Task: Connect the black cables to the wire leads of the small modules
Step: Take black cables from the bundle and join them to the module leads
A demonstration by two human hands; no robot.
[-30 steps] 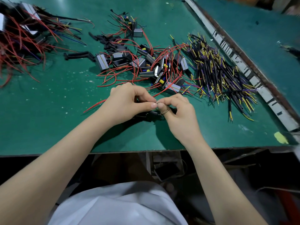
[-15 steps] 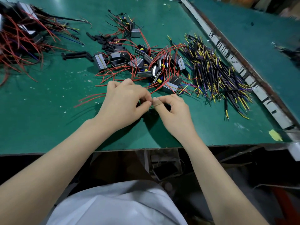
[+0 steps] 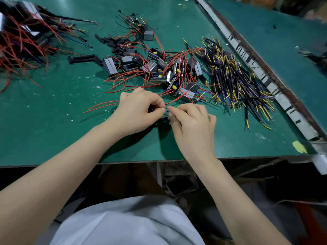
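Now I see my left hand (image 3: 137, 110) and right hand (image 3: 192, 125) curled fingertip to fingertip, pinching a red lead (image 3: 174, 101) near the modules (image 3: 159, 71); black cables (image 3: 233, 80) lie right.

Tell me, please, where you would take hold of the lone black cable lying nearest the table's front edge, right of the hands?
Pinch the black cable at mid-sleeve, probably from above with the right hand. It lies flat, apart from the cable pile, with thin bare yellow tips at its near end.
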